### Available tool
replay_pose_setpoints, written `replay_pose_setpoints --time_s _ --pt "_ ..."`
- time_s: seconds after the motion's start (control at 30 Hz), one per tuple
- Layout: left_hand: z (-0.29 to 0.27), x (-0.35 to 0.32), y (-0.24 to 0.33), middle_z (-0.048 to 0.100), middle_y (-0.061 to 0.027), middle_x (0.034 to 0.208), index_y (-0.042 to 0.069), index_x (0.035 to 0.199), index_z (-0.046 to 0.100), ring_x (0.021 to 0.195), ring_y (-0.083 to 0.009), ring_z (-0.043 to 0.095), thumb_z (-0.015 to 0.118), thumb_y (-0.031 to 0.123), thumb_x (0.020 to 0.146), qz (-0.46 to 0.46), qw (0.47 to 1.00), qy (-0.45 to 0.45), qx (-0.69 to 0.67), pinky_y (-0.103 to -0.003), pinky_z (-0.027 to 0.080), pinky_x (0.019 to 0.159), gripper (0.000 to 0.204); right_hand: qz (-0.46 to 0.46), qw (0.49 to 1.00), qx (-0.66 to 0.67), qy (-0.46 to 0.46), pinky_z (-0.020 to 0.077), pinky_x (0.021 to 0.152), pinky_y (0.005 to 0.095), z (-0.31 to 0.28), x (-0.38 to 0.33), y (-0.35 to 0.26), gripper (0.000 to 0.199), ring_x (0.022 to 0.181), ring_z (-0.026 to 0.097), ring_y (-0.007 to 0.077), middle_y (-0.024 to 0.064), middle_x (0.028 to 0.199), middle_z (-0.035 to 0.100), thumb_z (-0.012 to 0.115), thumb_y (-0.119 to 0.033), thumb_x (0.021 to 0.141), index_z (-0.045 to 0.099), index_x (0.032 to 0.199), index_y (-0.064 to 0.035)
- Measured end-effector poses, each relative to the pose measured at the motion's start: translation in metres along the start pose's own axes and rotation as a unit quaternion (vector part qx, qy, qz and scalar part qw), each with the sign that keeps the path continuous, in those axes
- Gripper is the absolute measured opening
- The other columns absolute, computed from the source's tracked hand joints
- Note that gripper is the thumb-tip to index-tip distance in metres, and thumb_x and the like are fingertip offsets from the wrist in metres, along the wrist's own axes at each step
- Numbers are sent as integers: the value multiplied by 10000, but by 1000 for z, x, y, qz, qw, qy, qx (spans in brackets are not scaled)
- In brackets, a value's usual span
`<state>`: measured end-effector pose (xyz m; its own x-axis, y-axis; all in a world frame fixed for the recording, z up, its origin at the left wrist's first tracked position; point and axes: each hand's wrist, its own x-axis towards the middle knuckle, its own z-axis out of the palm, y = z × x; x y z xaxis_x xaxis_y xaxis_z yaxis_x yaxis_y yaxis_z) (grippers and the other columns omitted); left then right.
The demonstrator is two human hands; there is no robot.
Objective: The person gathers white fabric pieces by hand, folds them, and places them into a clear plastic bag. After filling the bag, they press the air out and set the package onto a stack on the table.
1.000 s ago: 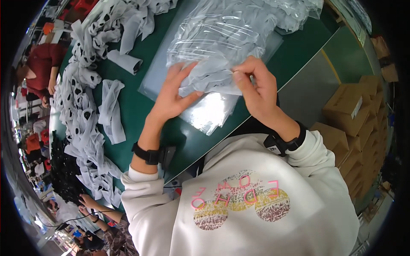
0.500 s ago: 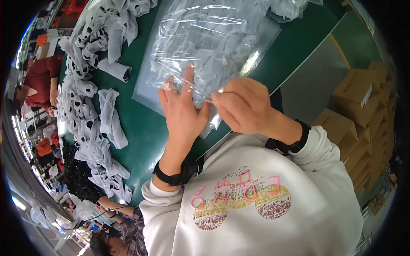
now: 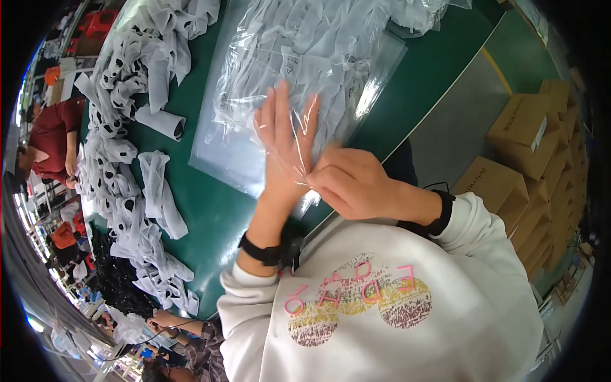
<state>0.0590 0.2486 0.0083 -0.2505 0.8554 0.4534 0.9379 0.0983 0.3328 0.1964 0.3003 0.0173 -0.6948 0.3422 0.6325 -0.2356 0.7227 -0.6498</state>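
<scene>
Glossy plastic bag (image 3: 294,58); smooth tabletop (image 3: 213,219)

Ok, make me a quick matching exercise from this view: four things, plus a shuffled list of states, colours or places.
Column one:
1. left hand
2. right hand
3. boxes
4. table

Column two:
A. green
B. pinching the clear bag
C. stacked at the right
D. fingers spread

Pairs: 1-D, 2-B, 3-C, 4-A

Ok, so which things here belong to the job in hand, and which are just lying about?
In hand:
clear bag, its film pinched by the right hand and over the left hand
pale fabric inside

Seemingly lying about:
loose pale strips
black pile
cardboard boxes
</scene>
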Motion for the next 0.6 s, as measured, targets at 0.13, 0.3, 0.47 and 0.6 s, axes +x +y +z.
replay_pose_setpoints --time_s 0.13,0.3,0.47,0.6 --pt "-10 -3 -22 328 -181 1498 252 1374 507 1315 -342 349 665 349 798 180 980 -74 47 -532 222 1076 605 36 998 43 -9 493 579 341 6 1 -5 203 683 601 256 101 812 585 692 48 725 583 886 -10" --pt "-2 23 -13 324 -117 1516 256 1358 516 1367 -340 309 687 352 772 99 984 -147 24 -577 171 1101 619 1 999 -1 -45 491 576 343 7 6 0 201 685 602 252 94 790 573 702 44 724 580 874 -9" --pt "1 -21 -41 299 -122 1529 257 1350 522 1402 -363 264 700 366 753 84 991 -102 21 -642 167 1079 632 67 994 26 -84 493 572 349 -8 12 -1 209 676 597 246 86 780 567 718 18 718 583 875 -9" --pt "0 -19 -27 298 -141 1527 251 1347 521 1421 -368 233 717 346 741 46 995 -87 -3 -657 170 1073 644 9 990 21 -140 489 571 347 10 10 -3 180 672 593 246 81 776 562 709 -26 740 592 877 -24"
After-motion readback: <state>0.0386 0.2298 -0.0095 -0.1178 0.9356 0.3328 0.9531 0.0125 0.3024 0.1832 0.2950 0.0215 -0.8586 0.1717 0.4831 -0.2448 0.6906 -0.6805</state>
